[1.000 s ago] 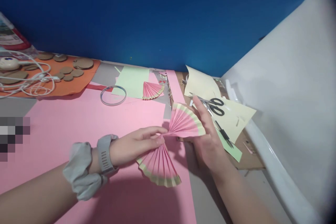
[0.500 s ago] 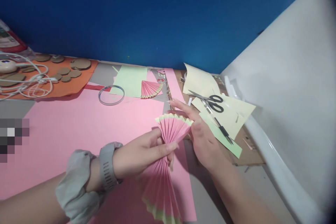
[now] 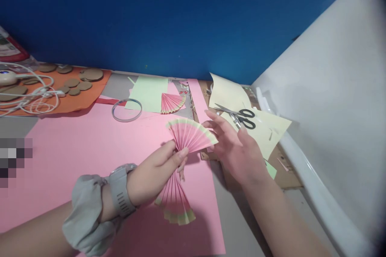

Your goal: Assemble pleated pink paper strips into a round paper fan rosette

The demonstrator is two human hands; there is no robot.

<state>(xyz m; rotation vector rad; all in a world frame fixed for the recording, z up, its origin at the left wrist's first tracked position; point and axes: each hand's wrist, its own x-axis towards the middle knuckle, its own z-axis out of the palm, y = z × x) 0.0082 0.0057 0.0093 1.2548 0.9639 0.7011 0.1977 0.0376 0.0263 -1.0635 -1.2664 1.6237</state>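
A pleated pink paper fan (image 3: 193, 138) with a pale green edge is pinched at its middle by my left hand (image 3: 163, 164). One half spreads upward from the thumb, and the other fans out below the hand. My right hand (image 3: 237, 148) is at the fan's right corner, with its fingers apart; some fingertips are hidden behind the green edge, so contact is unclear. Under the hands lies a large pink paper sheet (image 3: 90, 140). Farther back, a smaller pleated pink fan (image 3: 173, 103) rests beside a light green sheet (image 3: 147, 88).
Scissors (image 3: 245, 118) with black handles lie on cream paper (image 3: 268, 128) at right, over cardboard. A grey ring (image 3: 126, 119) sits on the pink sheet. At left are orange paper (image 3: 90, 102), cardboard discs (image 3: 92, 74) and tangled white cables (image 3: 39, 96). Blue and white walls rise behind and right.
The fan has shifted up and left with my left hand, and its upper half is spread wider. My right hand has turned, its fingers now more spread, covering the pen.
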